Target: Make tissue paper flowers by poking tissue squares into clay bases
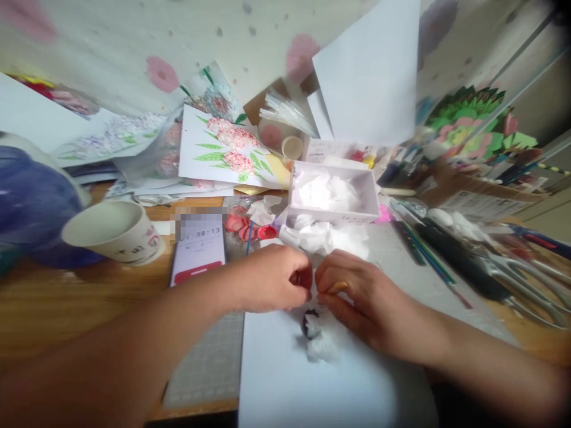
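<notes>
My left hand (285, 276) and my right hand (363, 294) come close together above a white sheet of paper (285, 374). Both have their fingers curled into a pinch, and whatever lies between the fingertips is too small or hidden to name. A yellowish ring-like band shows on a finger of the right hand. Just below the fingertips sits a small dark round object (308, 326), partly covered by a torn white fluffy piece (323, 346) that looks like tissue. Behind the hands lies a heap of crumpled white tissue pieces (330, 236).
An open white box (336, 217) of white scraps stands behind the heap. At left are a paper cup (113, 232) and a phone (199, 246) with a timer. Red pieces (243, 223) lie near the middle. Scissors (521, 273) and brushes (430, 255) lie right. Flower artwork (223, 148) leans behind.
</notes>
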`<state>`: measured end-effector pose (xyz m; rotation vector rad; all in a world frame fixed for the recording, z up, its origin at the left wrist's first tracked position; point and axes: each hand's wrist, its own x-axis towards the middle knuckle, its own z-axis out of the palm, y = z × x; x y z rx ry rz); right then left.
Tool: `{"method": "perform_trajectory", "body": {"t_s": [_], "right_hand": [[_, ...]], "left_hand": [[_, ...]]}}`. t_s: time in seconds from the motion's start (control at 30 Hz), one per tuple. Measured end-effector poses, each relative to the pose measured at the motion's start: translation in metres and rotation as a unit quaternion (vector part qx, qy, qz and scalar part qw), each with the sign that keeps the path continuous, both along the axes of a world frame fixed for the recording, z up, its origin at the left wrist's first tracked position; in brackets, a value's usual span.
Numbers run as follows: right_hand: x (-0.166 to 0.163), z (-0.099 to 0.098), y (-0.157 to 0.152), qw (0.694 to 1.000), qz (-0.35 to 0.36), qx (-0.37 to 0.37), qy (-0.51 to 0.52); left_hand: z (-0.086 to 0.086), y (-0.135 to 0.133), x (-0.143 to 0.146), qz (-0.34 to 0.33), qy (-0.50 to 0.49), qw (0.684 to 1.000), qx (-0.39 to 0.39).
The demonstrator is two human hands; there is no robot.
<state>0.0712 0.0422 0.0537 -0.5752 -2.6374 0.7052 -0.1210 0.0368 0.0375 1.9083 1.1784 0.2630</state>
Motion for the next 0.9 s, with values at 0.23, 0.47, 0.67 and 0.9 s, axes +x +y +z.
{"method": "perform_trajectory", "body": {"t_s": [0.23,0.47,0.67,0.9], "right_hand": [[0.011,-0.022,0.001,0.996,-0.031,-0.057,0.057],[0.031,-0.026,0.011,0.973,-0.103,-0.089,0.184],[0.053,-0.019,0.031,0.959,-0.196,-0.034,0.203],[0.063,-0.019,0.045,0.975,-0.153,0.071,0.142]], "left_hand": [[0.008,0.001,-0.003,-0.111,-0.017,0.992,-0.054],[0.005,0.002,-0.006,-0.105,-0.026,0.991,-0.082],[0.008,0.000,-0.004,-0.065,-0.012,0.995,-0.076],[0.007,0.001,-0.004,-0.027,-0.002,0.995,-0.093]]}}
